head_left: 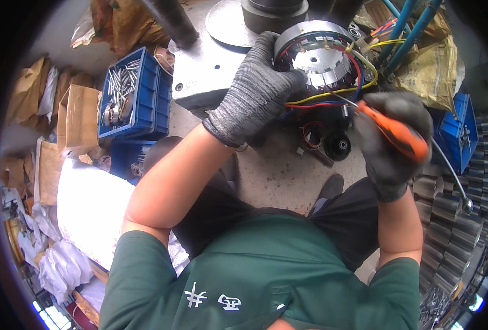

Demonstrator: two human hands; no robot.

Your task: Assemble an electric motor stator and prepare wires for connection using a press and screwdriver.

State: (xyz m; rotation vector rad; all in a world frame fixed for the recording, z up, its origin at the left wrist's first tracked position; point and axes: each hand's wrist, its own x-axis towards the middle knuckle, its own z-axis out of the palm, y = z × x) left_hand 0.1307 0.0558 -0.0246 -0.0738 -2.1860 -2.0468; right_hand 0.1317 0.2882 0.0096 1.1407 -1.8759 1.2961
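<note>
A round motor stator with a silver metal ring and toothed inner part rests at the edge of a steel machine base. My left hand, in a grey knit glove, grips its left side, with the thumb over the near rim. My right hand, gloved and slightly blurred, is closed round a screwdriver with an orange and black handle. The screwdriver's thin shaft points left, and its tip is at the stator's near edge by the wires. Yellow, red and blue wires curve along the stator's right and near sides.
The steel base carries a thick dark column. Blue bins of metal rods and parts stand at left, beside cardboard boxes. A black round part sits below the stator. Stacked metal cores and a ball-ended lever are at right.
</note>
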